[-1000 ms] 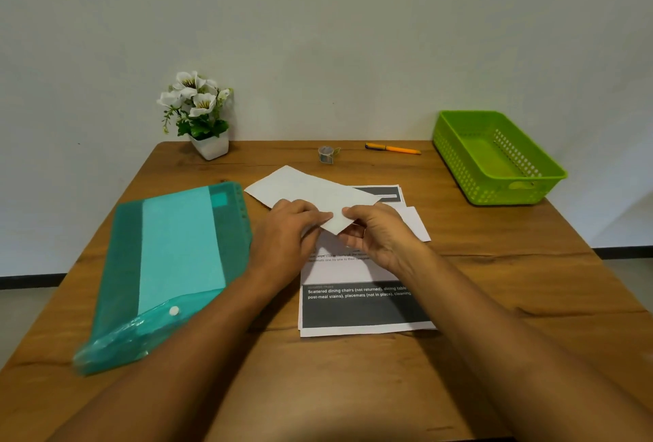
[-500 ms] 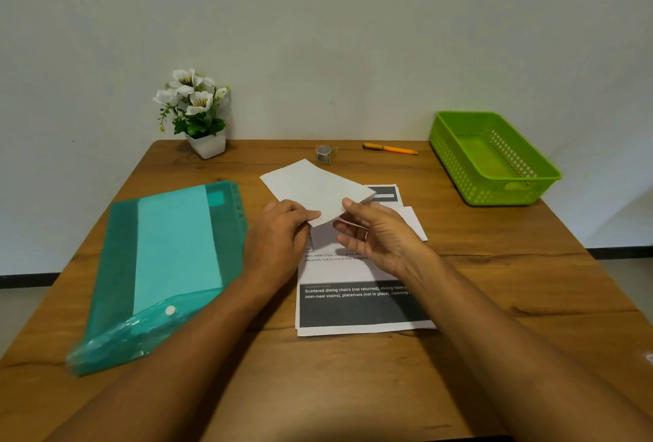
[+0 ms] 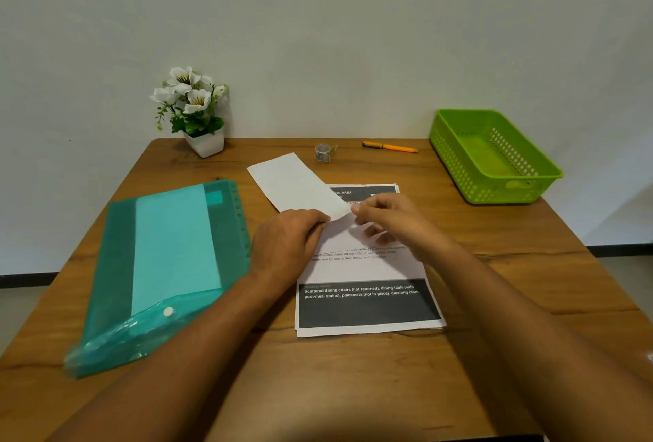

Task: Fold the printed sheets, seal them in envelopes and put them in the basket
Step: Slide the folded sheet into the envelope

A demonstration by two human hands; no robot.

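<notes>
The left hand (image 3: 288,243) pinches the near end of a white envelope (image 3: 295,183) over the stacked printed sheets (image 3: 367,303), the blurred right hand (image 3: 392,222) touching its corner, grip untellable, well apart from the green basket (image 3: 456,165).

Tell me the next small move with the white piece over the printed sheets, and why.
Probably pinch the near corner of the white piece firmly with the right hand. The left hand grips that near end; the right's fingertips are at the corner, but blur hides any pinch, and the piece is lifted over the printed sheets. Envelope or folded sheet, I cannot tell.
</notes>
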